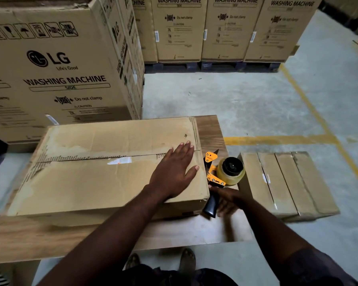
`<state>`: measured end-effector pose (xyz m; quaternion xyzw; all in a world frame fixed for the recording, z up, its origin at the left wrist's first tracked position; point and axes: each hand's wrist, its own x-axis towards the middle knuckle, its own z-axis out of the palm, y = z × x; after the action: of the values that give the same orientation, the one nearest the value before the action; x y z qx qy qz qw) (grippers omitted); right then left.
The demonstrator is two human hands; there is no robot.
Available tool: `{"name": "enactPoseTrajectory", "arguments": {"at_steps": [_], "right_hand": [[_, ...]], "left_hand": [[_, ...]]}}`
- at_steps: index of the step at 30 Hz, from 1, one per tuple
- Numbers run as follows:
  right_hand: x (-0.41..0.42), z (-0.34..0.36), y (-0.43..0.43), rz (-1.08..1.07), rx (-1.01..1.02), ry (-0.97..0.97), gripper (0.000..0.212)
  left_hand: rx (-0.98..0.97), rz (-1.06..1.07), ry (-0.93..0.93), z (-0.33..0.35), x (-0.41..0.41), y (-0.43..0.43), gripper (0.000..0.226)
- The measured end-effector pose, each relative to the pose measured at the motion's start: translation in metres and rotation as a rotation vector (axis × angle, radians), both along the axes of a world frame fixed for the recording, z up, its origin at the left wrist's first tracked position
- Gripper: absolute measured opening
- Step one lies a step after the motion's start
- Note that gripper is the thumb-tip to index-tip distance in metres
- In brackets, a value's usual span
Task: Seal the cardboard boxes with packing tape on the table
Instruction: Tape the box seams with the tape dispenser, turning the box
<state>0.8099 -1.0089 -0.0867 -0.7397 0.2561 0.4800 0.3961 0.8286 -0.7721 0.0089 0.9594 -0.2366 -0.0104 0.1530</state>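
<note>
A large flat cardboard box (87, 182) lies on the wooden table (209, 129). Its two top flaps meet at a centre seam (95, 157) that carries old tape residue. My left hand (174, 172) presses flat on the box's right end, fingers straight across the seam. A yellow tape dispenser (225, 172) with a clear tape roll and a black handle lies on the table against the box's right side. My right hand (227, 200) is at the handle, thumb over the dispenser's neck. Its fingers are blurred beside the handle.
A smaller cardboard box (287, 182) with clear tape strips across its top sits right of the table. Tall washing-machine cartons (66, 79) stand behind the table at the left, and more (232, 27) on pallets at the back. Yellow floor lines (281, 139) cross the concrete.
</note>
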Motion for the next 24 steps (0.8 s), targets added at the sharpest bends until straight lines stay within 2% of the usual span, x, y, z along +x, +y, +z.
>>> {"name": "enactPoseTrajectory", "arguments": {"at_steps": [2,4,6,8,10,12,14,16,18,20,22,24], "right_hand": [[0.016,0.025,-0.011,0.311,-0.116,0.032,0.066],[0.037,0.052,-0.010,0.333,-0.127,-0.178,0.044],[0.053,0.080,0.002,0.031,0.019,-0.536,0.032],[0.054,0.107,0.027,-0.281,0.315,-0.733,0.033],[0.044,0.115,0.058,-0.324,0.506,-0.709,0.043],[0.031,0.108,0.080,-0.275,0.469,-0.713,0.067],[0.024,0.094,0.081,-0.304,0.421,-0.712,0.069],[0.020,0.091,0.073,-0.336,0.472,-0.566,0.067],[0.018,0.090,0.058,-0.251,0.454,-0.480,0.087],[0.027,0.094,0.052,-0.198,0.312,-0.583,0.076],[0.033,0.109,0.060,-0.233,0.156,-0.790,0.059],[0.033,0.122,0.079,-0.272,0.192,-0.879,0.046]], "left_hand": [[0.000,0.003,0.005,-0.001,0.001,0.000,0.067],[0.001,0.006,0.001,-0.001,0.001,-0.003,0.067],[-0.001,0.007,0.004,-0.001,0.001,-0.005,0.067],[-0.008,0.008,0.005,-0.001,0.001,-0.006,0.067],[-0.008,0.009,0.000,-0.001,0.001,-0.007,0.068],[-0.009,0.013,0.000,-0.001,0.001,-0.006,0.069],[-0.007,0.019,-0.004,-0.001,0.001,-0.007,0.069],[-0.009,0.021,-0.001,0.000,0.000,-0.007,0.068],[-0.010,0.021,0.005,0.000,0.000,-0.007,0.068],[-0.014,0.022,0.006,0.001,0.000,-0.007,0.068],[-0.010,0.019,0.009,0.002,0.000,-0.007,0.067],[-0.012,0.017,0.007,0.005,0.000,-0.007,0.066]]}}
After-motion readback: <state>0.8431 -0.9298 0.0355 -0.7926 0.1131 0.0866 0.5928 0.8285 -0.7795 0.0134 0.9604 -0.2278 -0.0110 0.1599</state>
